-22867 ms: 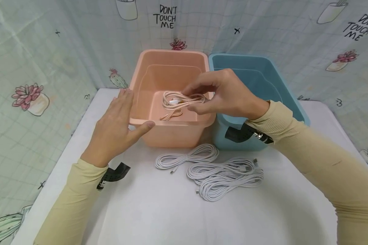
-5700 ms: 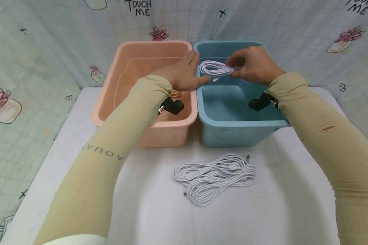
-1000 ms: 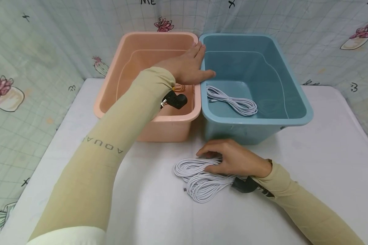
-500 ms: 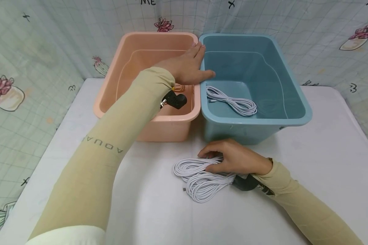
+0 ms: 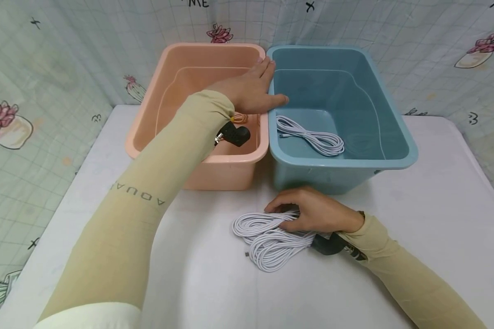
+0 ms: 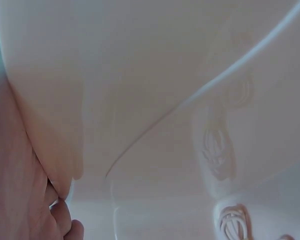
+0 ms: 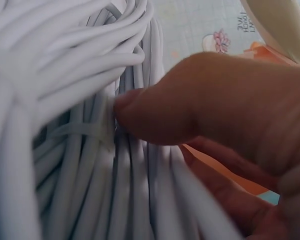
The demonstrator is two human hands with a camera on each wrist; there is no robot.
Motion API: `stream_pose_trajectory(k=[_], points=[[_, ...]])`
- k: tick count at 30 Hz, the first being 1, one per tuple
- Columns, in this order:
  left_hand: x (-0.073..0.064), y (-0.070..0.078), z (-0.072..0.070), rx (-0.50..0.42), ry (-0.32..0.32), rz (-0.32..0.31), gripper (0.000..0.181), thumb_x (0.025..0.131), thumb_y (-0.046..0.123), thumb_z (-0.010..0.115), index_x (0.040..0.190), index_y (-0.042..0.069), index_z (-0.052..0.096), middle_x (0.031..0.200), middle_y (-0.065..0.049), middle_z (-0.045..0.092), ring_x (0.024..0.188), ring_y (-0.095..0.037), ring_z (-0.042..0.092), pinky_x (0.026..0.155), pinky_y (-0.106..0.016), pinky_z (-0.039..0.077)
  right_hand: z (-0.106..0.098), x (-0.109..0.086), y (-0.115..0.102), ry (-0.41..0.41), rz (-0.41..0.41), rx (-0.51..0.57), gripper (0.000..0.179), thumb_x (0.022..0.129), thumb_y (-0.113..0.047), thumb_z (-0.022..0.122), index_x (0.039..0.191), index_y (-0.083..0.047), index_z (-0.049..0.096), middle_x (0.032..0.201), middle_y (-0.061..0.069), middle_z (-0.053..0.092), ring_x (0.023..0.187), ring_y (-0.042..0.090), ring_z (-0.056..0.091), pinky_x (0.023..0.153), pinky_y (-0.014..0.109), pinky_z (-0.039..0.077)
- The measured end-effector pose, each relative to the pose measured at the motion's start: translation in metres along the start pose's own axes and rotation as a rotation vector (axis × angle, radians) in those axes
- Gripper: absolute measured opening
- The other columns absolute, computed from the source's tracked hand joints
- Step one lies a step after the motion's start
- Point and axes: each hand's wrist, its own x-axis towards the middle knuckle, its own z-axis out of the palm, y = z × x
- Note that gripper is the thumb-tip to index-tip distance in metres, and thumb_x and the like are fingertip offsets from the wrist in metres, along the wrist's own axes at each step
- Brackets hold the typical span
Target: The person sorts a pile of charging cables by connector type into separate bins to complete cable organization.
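On the white table, coiled white cables [image 5: 271,251] lie overlapped in front of the bins. My right hand [image 5: 314,212] grips the rear coil between thumb and fingers. Up close in the right wrist view, the thumb [image 7: 160,112] presses on the white strands beside a cable tie [image 7: 82,130]. My left hand [image 5: 251,91] rests with straight fingers across the touching rims of the peach bin [image 5: 226,176] and the blue bin [image 5: 346,163]. One white cable coil [image 5: 323,141] lies inside the blue bin. Peach cable [image 5: 239,119] shows in the peach bin, mostly hidden by my left arm.
A patterned cloth [image 5: 329,23] hangs behind the bins and along the sides. The bins stand side by side at the back of the table [image 5: 214,274]. A small connector [image 5: 247,254] sticks out left of the front coil.
Earlier my right hand held peach cable over the peach bin, then a white coil now lying in the blue bin. My left hand moved from the peach bin's left rim. Last second: right thumb shifted slightly.
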Motion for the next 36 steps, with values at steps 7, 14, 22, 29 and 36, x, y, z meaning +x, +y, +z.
stream_pose_trajectory(k=[7,14,22,29,36], points=[[0.0008,-0.0011,-0.0006,0.008,-0.002,0.007,0.098,0.102,0.067,0.029,0.161,0.010,-0.024,0.170,-0.007,-0.031,0.162,-0.022,-0.023,0.135,-0.039,-0.005,-0.0024,-0.0006,0.0003,-0.017,-0.044,-0.010,0.045,0.084,-0.007,0.074,0.125,-0.022,0.075,0.122,-0.011,0.075,0.115,0.008,0.069,0.102,0.033,0.057],[0.0002,-0.0012,-0.0010,0.005,-0.005,0.002,0.099,0.101,0.068,0.029,0.161,0.011,-0.025,0.170,-0.005,-0.032,0.162,-0.021,-0.023,0.135,-0.039,-0.005,-0.0036,-0.0012,-0.0012,-0.032,-0.040,-0.013,0.047,0.083,-0.004,0.071,0.126,-0.022,0.074,0.125,-0.010,0.074,0.119,0.010,0.068,0.105,0.035,0.056],[-0.0003,-0.0012,-0.0013,-0.009,-0.002,0.004,0.099,0.101,0.068,0.029,0.161,0.012,-0.025,0.170,-0.004,-0.032,0.162,-0.021,-0.024,0.135,-0.039,-0.005,-0.0032,-0.0010,-0.0020,-0.032,-0.023,-0.015,0.046,0.084,-0.004,0.071,0.126,-0.021,0.075,0.125,-0.009,0.074,0.121,0.012,0.068,0.107,0.039,0.055],[0.0007,-0.0013,0.0000,-0.008,0.000,0.010,0.099,0.101,0.068,0.030,0.161,0.012,-0.024,0.170,-0.005,-0.031,0.162,-0.021,-0.023,0.135,-0.040,-0.005,-0.0027,-0.0010,-0.0012,-0.030,-0.017,-0.013,0.044,0.085,-0.005,0.072,0.126,-0.021,0.075,0.125,-0.009,0.074,0.123,0.014,0.067,0.108,0.041,0.054],[0.0011,-0.0015,-0.0002,-0.009,0.000,0.009,0.099,0.101,0.068,0.030,0.161,0.012,-0.025,0.170,-0.004,-0.031,0.162,-0.021,-0.022,0.135,-0.039,-0.005,-0.0022,-0.0007,-0.0013,-0.029,-0.009,-0.012,0.043,0.086,-0.006,0.072,0.126,-0.020,0.075,0.125,-0.008,0.075,0.122,0.014,0.068,0.108,0.042,0.055]])
